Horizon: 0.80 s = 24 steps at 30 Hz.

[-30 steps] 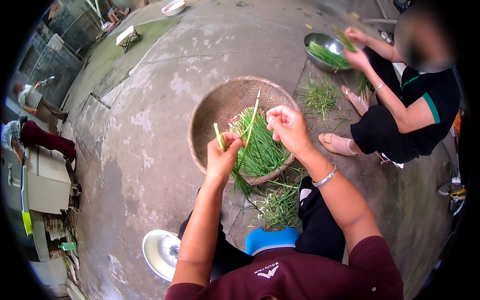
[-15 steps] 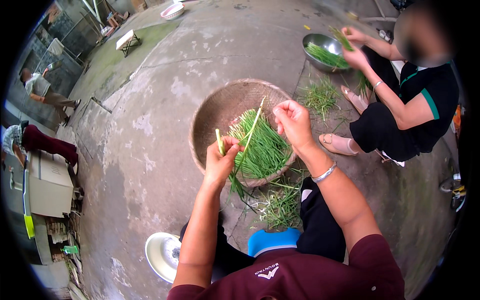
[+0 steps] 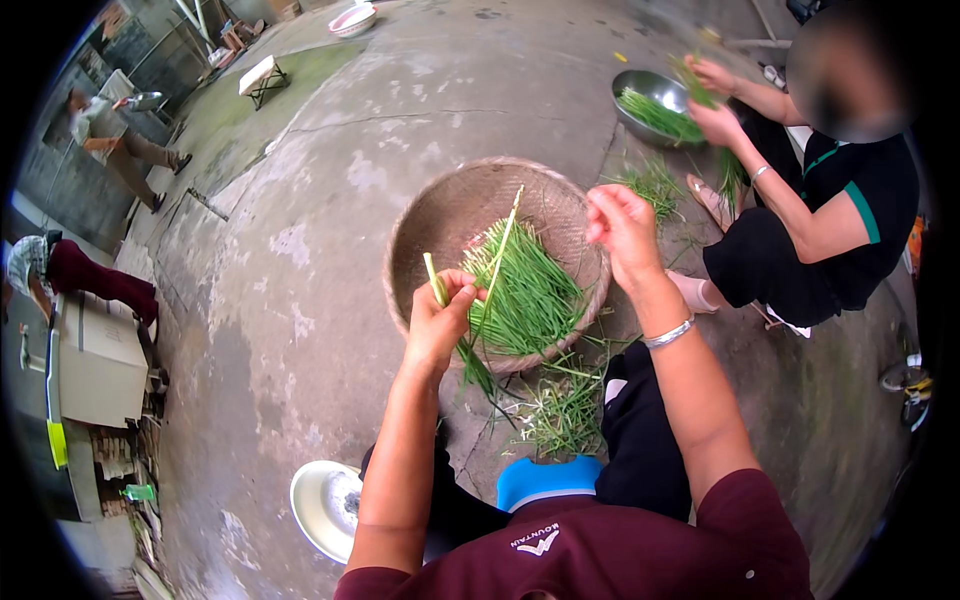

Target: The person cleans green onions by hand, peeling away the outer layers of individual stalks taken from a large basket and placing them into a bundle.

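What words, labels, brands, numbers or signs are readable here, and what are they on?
Maroon shirt: a short line of white lettering beside a white peaked emblem; wording left unquoted.
Pale box: faint dark marks, too small to read.
Woven basket and green stalks: no lettering visible.

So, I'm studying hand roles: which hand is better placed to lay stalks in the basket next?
Probably the left hand: it grips green stalks by the woven basket, while the right hand, farther right, shows no stalk between its fingers.
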### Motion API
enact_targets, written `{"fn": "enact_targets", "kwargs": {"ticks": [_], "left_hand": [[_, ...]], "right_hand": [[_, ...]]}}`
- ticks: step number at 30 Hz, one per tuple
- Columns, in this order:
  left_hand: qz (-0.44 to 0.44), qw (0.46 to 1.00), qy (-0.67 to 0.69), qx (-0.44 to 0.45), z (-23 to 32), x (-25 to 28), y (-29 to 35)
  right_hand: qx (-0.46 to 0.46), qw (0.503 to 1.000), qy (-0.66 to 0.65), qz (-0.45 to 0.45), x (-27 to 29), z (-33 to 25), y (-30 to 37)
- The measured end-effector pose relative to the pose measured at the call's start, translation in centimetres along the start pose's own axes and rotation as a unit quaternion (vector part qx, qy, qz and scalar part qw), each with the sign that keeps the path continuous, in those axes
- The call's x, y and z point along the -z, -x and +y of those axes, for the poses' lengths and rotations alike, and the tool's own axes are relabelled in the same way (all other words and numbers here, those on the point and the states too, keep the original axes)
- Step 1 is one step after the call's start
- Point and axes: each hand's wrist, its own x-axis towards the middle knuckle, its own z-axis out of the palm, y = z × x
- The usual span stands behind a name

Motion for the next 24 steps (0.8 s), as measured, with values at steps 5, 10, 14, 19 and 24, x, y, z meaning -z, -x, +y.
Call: {"fn": "enact_targets", "kwargs": {"ticks": [5, 10, 14, 19, 24], "left_hand": [[0.021, 0.999, 0.034, -0.003, 0.3, 1.0, -0.1], [0.079, 0.996, 0.043, -0.022, 0.9, 2.3, 0.0], [0.09, 0.994, 0.056, -0.034, 1.0, 2.9, 0.0], [0.056, 0.997, 0.04, -0.022, 1.2, 2.2, 0.2], [-0.047, 0.999, 0.021, 0.016, 0.6, 0.2, 0.6]], "right_hand": [[-0.044, 0.991, 0.102, -0.07, 0.6, -0.7, 0.6], [-0.124, 0.91, 0.29, -0.27, 1.8, 0.6, 2.4], [-0.163, 0.716, 0.377, -0.564, 1.3, 1.2, 5.0], [-0.055, 0.846, 0.354, -0.396, -0.5, 1.2, 6.0], [-0.023, 0.955, 0.22, -0.198, -3.4, 0.8, 5.3]]}}
